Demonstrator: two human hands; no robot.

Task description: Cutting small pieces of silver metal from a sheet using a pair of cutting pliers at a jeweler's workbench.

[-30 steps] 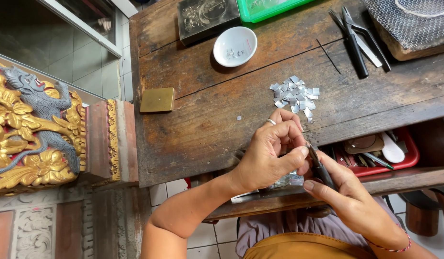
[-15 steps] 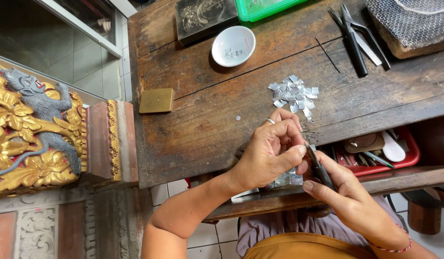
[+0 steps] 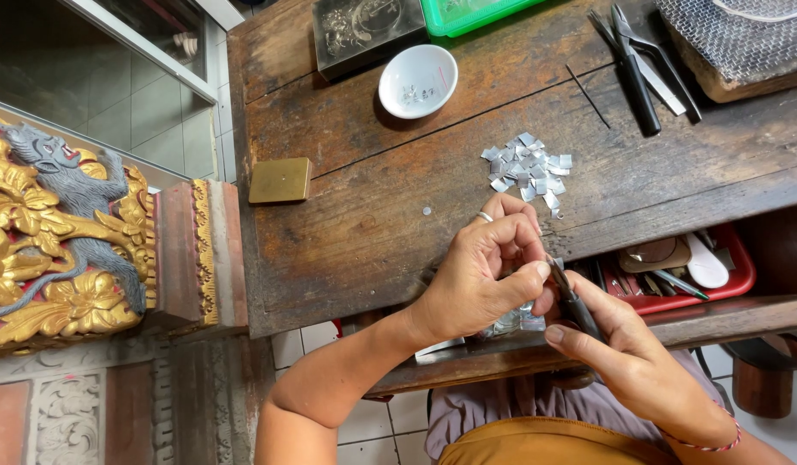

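Small silvery metal piece, pinched out of clear view between the closed fingertips of the left hand (image 3: pixel 484 275) at the near edge of the worn wooden workbench (image 3: pixel 364 224), meeting the tip of the dark-handled pliers (image 3: pixel 570 301) that the right hand (image 3: pixel 626 357) grips closed: judged very light, thin, easily bent or dropped, best taken by its edges. Alongside: one heap of cut silvery metal squares (image 3: pixel 527 168), too many to count; one white ceramic bowl (image 3: pixel 417 80); one brass-coloured block (image 3: pixel 280 180); one red plastic tray (image 3: pixel 743 275).

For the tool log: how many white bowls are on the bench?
1. The bowl sits at the bench's far edge, beside a dark tray. None other shows.
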